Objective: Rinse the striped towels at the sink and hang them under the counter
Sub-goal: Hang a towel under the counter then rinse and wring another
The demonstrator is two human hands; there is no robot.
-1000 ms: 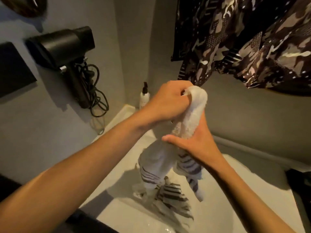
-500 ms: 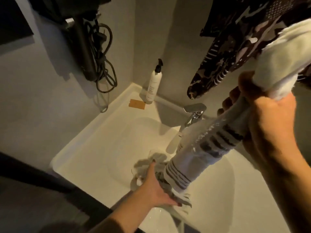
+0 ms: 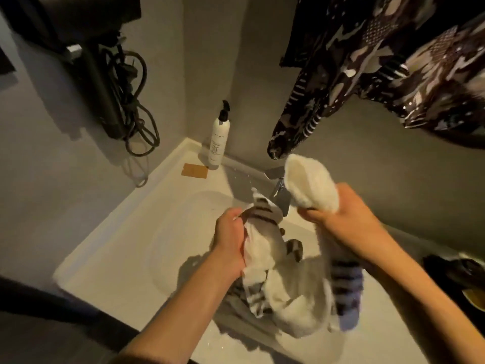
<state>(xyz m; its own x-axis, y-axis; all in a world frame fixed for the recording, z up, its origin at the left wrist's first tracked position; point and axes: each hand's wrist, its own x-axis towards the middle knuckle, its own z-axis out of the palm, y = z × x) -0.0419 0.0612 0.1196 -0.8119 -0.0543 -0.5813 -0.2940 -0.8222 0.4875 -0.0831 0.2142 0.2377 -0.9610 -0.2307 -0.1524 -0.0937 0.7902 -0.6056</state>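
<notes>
Setting: grey-walled corner with a white sink (image 3: 126,232) set against two walls, dim warm light.
Left hand (image 3: 231,240): over the basin, fingers curled round a bunched striped towel (image 3: 265,232), gripping it at its middle; dark stripes show above the knuckles, the rest hangs below the wrist.
Right hand (image 3: 349,222): raised to the right of the tap, fingers closed round a second towel (image 3: 309,182); its plain white end stands up above the fist, its dark-striped end (image 3: 346,285) hangs down beside the forearm.
Towel position: both held above the basin, their lower parts meeting in a pale heap low in the sink; whether they are separate pieces down there cannot be told.
Tap (image 3: 278,185): chrome, at the back rim, partly hidden behind the white towel end.
Pump bottle (image 3: 219,140): white with black pump, upright in the back corner.
Brown card (image 3: 195,170): flat on the rim, just beside the bottle.
Hair dryer (image 3: 99,82): black, on the left wall, cord looped beside it.
Patterned fabric (image 3: 367,61): dark, hanging upper right, its tip near the white towel end.
</notes>
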